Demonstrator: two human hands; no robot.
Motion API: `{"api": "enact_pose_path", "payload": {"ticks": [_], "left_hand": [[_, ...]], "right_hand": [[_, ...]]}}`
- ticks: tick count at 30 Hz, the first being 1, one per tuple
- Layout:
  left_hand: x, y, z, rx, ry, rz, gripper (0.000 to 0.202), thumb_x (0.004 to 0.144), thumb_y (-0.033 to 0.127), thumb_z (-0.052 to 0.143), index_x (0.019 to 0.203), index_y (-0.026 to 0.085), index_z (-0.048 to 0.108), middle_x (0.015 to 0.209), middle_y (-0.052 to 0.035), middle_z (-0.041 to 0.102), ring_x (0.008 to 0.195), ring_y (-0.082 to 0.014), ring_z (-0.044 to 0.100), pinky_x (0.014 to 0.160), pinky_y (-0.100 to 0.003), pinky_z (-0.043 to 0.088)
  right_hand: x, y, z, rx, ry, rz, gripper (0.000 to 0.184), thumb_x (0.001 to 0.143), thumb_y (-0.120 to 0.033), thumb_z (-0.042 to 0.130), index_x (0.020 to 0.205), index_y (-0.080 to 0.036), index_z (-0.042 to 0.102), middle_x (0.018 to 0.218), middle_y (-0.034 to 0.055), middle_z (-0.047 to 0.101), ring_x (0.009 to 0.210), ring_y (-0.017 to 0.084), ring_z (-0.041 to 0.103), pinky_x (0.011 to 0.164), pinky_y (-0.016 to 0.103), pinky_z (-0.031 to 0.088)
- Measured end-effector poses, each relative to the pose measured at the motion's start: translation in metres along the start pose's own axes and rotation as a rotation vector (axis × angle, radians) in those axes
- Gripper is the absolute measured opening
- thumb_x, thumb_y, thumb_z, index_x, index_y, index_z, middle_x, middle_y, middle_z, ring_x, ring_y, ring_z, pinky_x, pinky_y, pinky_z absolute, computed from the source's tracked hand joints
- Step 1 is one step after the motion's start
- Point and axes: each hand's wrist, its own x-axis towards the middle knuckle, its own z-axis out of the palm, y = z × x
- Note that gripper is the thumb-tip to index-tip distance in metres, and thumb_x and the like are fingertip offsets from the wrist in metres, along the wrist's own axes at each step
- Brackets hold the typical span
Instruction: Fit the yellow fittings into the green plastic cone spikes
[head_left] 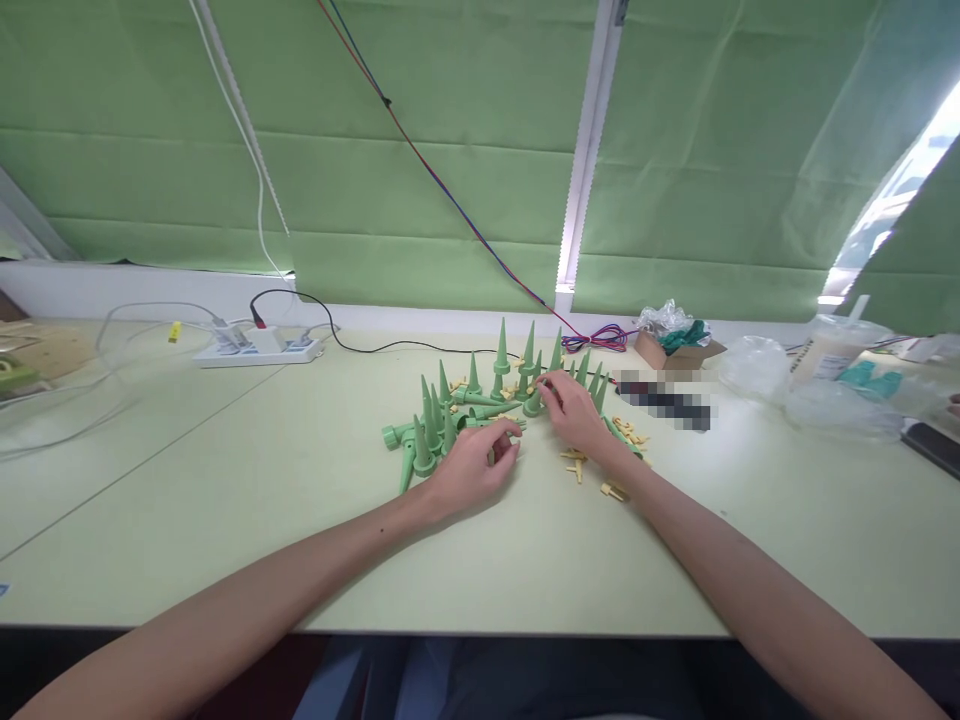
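Note:
Green plastic cone-shaped spikes, like plant watering spikes, are grouped in the middle of the table. Many stand upright, such as the tall spike (502,350) at the back; others lie flat, such as the spike (407,464) at the left. My right hand (576,415) reaches into the group, thumb and fingertips pinched at the top of an upright green spike (532,403). In front of the spikes rests my left hand (476,467), fingers loosely curled and a gap between thumb and forefinger. Small yellow plastic pieces (575,466) lie scattered under and beside my right wrist.
A white power strip (259,350) with plugs and cables sits at the back left. Behind the spikes lies a bundle of red and blue wire (600,338). A small cardboard box (679,353) stands at the back right, with a plastic cup (829,350) and clear bags farther right.

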Motion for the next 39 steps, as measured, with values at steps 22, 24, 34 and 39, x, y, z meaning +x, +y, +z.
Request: {"api": "enact_pose_path", "payload": {"ticks": [22,24,34,39], "left_hand": [[0.000,0.005,-0.002,0.035,-0.041,0.001,0.017,0.093,0.023,0.049,0.102,0.018,0.062,0.064,0.0037,0.058,0.054,-0.0113,0.050,0.057,-0.024,0.039],[0.000,0.006,-0.003,0.037,-0.044,0.003,0.017,0.093,0.023,0.048,0.101,0.018,0.062,0.063,0.0039,0.057,0.054,-0.0112,0.049,0.057,-0.024,0.039],[-0.001,0.007,-0.002,0.021,-0.081,0.016,0.016,0.092,0.022,0.049,0.093,0.018,0.064,0.058,0.0042,0.053,0.051,-0.0109,0.046,0.054,-0.024,0.037],[-0.004,0.007,-0.003,0.052,-0.168,0.063,0.018,0.093,0.023,0.047,0.092,0.018,0.065,0.054,0.0046,0.049,0.049,-0.0108,0.042,0.051,-0.024,0.032]], "right_hand": [[-0.003,-0.001,0.003,0.032,-0.023,0.265,0.035,0.095,-0.037,0.047,0.121,-0.013,0.055,0.089,0.0060,0.067,0.057,0.016,0.056,0.071,0.034,0.046],[-0.004,-0.001,0.003,0.034,-0.037,0.272,0.038,0.095,-0.036,0.047,0.125,-0.013,0.054,0.090,0.0055,0.066,0.057,0.015,0.055,0.072,0.034,0.046],[-0.006,-0.004,0.004,0.062,0.094,0.265,0.028,0.094,-0.032,0.046,0.116,-0.016,0.053,0.084,0.0046,0.063,0.058,0.017,0.056,0.065,0.032,0.045],[-0.008,-0.011,0.002,0.007,0.158,0.292,0.017,0.090,-0.023,0.044,0.104,-0.018,0.053,0.064,-0.0024,0.052,0.053,0.018,0.050,0.061,0.031,0.041]]}}
